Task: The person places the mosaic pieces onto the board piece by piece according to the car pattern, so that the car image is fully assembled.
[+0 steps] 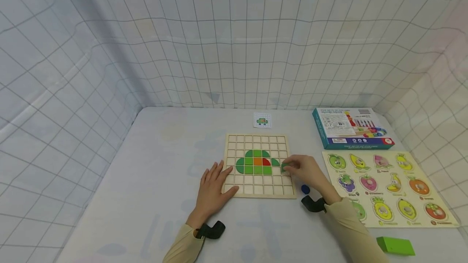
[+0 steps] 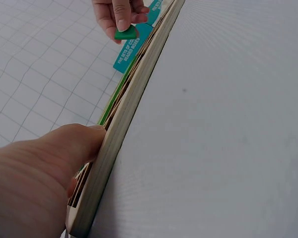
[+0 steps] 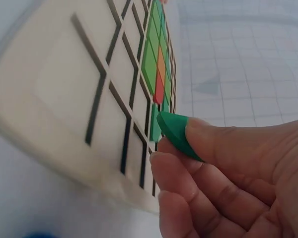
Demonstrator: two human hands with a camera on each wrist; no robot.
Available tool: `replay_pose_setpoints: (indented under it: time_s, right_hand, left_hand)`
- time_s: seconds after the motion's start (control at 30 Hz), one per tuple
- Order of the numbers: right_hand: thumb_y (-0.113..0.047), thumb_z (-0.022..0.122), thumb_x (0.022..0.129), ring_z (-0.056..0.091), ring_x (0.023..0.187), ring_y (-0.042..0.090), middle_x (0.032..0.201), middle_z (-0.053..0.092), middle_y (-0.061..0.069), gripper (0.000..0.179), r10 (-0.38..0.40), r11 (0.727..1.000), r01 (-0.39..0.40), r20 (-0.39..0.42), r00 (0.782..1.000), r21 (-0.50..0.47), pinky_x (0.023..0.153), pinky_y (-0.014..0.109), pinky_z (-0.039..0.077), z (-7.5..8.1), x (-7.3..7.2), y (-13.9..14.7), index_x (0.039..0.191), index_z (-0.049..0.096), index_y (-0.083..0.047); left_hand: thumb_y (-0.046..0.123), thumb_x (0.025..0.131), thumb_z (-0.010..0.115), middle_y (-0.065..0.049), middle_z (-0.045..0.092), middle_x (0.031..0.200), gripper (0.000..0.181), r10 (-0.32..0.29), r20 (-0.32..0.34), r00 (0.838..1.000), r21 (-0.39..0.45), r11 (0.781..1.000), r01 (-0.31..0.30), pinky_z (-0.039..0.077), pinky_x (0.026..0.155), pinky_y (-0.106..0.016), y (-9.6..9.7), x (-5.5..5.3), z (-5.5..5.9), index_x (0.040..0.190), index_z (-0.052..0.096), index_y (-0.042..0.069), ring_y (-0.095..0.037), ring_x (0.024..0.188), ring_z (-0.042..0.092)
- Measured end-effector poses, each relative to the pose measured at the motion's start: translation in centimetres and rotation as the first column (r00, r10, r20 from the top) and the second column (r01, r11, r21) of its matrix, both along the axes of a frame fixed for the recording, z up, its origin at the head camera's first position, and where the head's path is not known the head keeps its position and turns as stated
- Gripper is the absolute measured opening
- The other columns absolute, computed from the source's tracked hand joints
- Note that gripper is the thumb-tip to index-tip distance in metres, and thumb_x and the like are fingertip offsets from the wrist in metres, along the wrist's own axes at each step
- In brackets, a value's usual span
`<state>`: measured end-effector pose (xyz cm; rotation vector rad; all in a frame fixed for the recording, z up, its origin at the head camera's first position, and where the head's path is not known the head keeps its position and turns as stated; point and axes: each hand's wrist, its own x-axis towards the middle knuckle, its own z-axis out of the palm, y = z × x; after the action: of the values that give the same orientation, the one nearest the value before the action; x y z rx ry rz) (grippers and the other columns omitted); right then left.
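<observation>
A wooden grid board point(image 1: 263, 191) lies on the table with several green tiles point(image 1: 257, 169), an orange tile point(image 1: 257, 161) and a red tile point(image 1: 266, 161) set in its squares. My right hand point(image 1: 305, 170) pinches a dark green tile point(image 3: 176, 133) with one curved side between thumb and fingers, over the board's right edge. Close beside it, another curved green tile point(image 1: 275, 162) sits in the grid. My left hand point(image 1: 213, 188) rests on the board's left side with fingers spread, its thumb point(image 2: 84, 136) over the frame.
A small picture card point(image 1: 262, 120) lies behind the board. To the right are a teal-edged box point(image 1: 352, 129), a fruit puzzle board point(image 1: 389, 190) and a bright green block point(image 1: 396, 246). A blue round piece point(image 1: 305, 189) lies near the board's right front corner. Gridded curtains point(image 1: 234, 52) stand around.
</observation>
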<state>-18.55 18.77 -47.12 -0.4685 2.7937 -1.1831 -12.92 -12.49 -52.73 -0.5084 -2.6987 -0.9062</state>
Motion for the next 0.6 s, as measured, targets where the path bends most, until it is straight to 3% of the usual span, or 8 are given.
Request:
replay_pose_setpoints:
  time_s: [0.23, 0.6]
  right_hand:
    - [-0.011, 0.076, 0.081, 0.055, 0.065, 0.013, 0.074, 0.063, -0.003, 0.008, -0.001, 0.999, 0.003, 0.039, 0.999, -0.039, 0.058, 0.027, 0.046, -0.7, -0.3, -1.2, 0.085, 0.069, -0.007]
    - [-0.015, 0.076, 0.081, 0.049, 0.065, 0.016, 0.072, 0.060, -0.004, 0.007, -0.046, 0.999, 0.046, 0.048, 0.998, -0.001, 0.056, 0.031, 0.041, -1.0, -0.8, -1.9, 0.082, 0.072, -0.010]
  left_hand:
    - [0.044, 0.087, 0.064, -0.016, 0.034, 0.148, 0.061, -0.001, 0.005, 1.000, -0.004, 1.000, 0.001, 0.013, 0.110, -0.052, 0.1, -0.1, 0.0, 0.139, 0.051, 0.014, -0.034, 0.138, 0.024]
    - [0.044, 0.087, 0.064, -0.016, 0.033, 0.149, 0.061, 0.006, 0.005, 1.000, -0.016, 1.000, -0.006, 0.012, 0.110, -0.051, 0.0, 0.0, -0.1, 0.139, 0.050, 0.014, -0.033, 0.139, 0.023]
